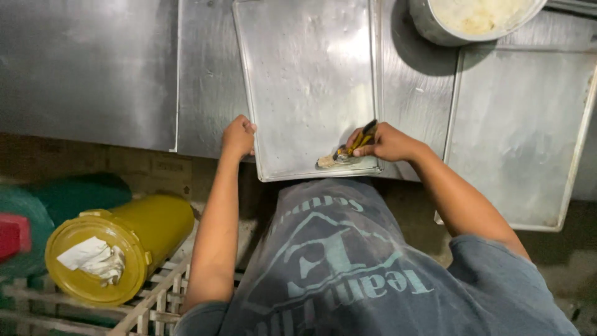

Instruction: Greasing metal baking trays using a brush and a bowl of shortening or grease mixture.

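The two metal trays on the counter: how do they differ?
The near tray lies in front of the person, gripped at its edge by the left hand, while the right hand holds a brush to its surface. The far tray to the right is untouched, overhangs the counter edge and is partly covered by a pot. Both are shallow, rectangular, dull metal.

Head view, steeply down, close above steel table (93,68)

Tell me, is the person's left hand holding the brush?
No, the brush is in the right hand, while the left hand grips the edge of the metal tray.
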